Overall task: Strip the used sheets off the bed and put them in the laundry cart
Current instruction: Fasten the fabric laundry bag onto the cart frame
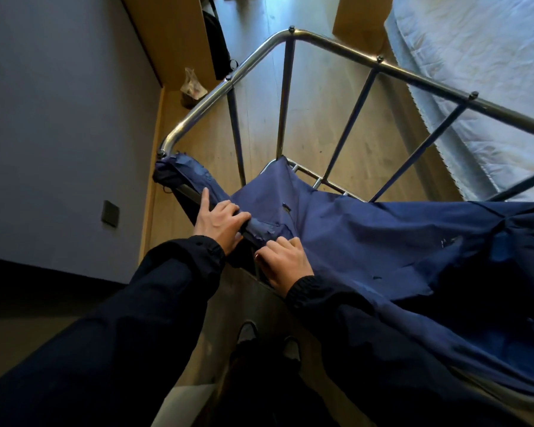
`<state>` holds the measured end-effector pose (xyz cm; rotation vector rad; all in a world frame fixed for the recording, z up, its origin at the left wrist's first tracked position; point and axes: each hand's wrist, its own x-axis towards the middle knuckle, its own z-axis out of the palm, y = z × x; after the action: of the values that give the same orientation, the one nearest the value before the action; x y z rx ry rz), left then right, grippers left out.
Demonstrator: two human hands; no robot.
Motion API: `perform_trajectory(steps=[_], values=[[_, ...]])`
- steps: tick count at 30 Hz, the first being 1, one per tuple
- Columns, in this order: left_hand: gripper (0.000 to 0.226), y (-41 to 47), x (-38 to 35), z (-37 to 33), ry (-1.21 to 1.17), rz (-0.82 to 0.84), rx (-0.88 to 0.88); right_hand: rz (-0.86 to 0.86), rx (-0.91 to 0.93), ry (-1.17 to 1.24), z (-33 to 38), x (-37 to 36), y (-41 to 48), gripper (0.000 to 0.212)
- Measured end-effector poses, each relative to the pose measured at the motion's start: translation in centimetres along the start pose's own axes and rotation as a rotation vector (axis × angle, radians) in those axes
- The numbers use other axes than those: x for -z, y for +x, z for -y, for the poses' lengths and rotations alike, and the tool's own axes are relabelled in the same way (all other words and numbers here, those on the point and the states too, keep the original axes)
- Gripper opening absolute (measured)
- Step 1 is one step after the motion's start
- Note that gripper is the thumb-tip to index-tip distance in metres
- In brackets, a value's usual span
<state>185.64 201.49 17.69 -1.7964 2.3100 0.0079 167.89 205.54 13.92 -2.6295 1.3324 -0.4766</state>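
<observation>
A metal-framed laundry cart (330, 41) stands in front of me, its torn dark blue fabric liner (367, 235) sagging inside and hanging off the far bars. My left hand (218, 221) grips the near top rail, fingers curled over the rail and the liner's frayed edge. Just to its right, my right hand (282, 261) curls its fingers into the blue liner at the same rail. The bed (487, 66) lies at the upper right, covered in wrinkled white sheeting. No sheet is in the cart.
A grey wall (59, 118) with a dark switch plate (110, 213) runs along the left. A small bin with a plastic bag (193, 86) sits on the wooden floor by a wooden panel. My shoes (267, 340) show below the cart.
</observation>
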Motion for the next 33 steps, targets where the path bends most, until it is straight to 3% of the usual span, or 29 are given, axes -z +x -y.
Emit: perform_trajectory(steps=[3,5,13,23,27,33], values=[[0.05,0.0,0.0,-0.1,0.015,0.002,-0.049,-0.143,0.086,-0.038,-0.8,-0.4,-0.8,0.003],[0.044,0.0,-0.5,-0.2,0.0,-0.055,-0.095,-0.215,0.113,-0.057,-1.2,-0.6,-1.0,0.011],[0.043,1.8,-1.1,0.1,-0.125,-0.136,-0.129,-0.255,0.147,-0.03,-2.1,-0.2,-0.4,0.015],[0.046,4.8,-2.0,-0.5,-0.316,-0.252,-0.013,-0.167,0.034,0.123,-4.4,0.3,2.2,0.026],[0.054,5.2,-2.2,-0.8,-0.35,-0.21,-0.008,-0.148,0.048,0.122,-5.3,0.5,2.6,0.021],[0.071,5.5,-2.8,-0.1,-0.377,-0.158,-0.023,-0.109,0.033,0.215,-6.9,0.6,3.8,0.034]])
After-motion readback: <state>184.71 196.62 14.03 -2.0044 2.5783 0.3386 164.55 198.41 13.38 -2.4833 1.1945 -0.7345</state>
